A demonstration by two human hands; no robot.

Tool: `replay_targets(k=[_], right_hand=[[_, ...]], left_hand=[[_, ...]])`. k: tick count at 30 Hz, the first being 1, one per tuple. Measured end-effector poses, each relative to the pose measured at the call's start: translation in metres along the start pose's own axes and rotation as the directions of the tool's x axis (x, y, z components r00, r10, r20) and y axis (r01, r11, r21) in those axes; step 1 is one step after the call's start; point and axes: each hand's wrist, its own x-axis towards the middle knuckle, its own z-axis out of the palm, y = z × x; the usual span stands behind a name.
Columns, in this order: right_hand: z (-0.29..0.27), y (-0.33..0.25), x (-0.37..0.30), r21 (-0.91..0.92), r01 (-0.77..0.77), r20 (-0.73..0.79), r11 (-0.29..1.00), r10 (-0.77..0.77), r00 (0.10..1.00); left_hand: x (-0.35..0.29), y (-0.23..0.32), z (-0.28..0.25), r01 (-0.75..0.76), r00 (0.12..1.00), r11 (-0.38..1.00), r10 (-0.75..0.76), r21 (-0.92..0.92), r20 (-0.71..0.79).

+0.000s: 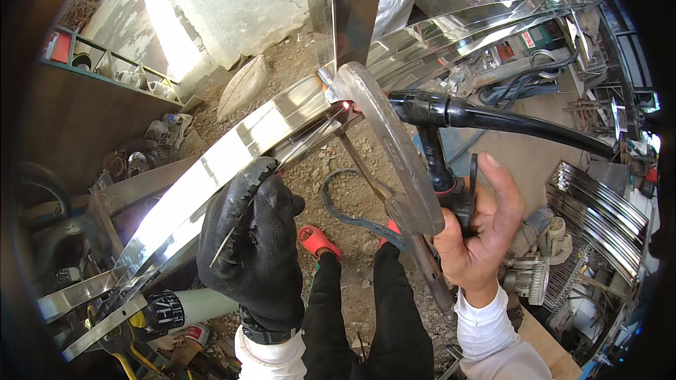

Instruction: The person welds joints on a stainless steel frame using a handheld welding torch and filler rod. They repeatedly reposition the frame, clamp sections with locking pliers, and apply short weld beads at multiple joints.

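Polished strip [211, 169] arched over stony ground [303, 197], concrete [211, 3] far left; the left hand [253, 236] clenched a thin rod [222, 248], the right hand [487, 229] grasped a torch [429, 109].

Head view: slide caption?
Gloved left hand holds a thin rod; bare right hand holds a black torch beside a clamp.

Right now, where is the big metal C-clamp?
In the head view, the C-clamp is just right of centre, its upper end at the shiny metal strip, its lower part beside the right hand holding the black torch.
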Motion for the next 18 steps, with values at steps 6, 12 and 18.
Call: replay_targets(k=[6,12,18], right_hand=[[0.001,-0.003,0.0,-0.101,-0.001,-0.004,0.995,0.001,1.0],[-0.002,-0.004,0.005,-0.232,0.085,0.026,0.969,-0.081,0.996],[0.001,-0.003,0.008,-0.202,0.115,0.038,0.973,-0.11,0.993]], left_hand=[[-0.001,0.004,0.006,0.028,0.999,1.0,-0.028,0.004,-0.039],[-0.001,0.002,0.005,0.009,1.0,1.0,-0.009,0.005,-0.021],[-0.001,-0.004,-0.002,-0.035,0.999,0.996,0.036,0.085,-0.016]])
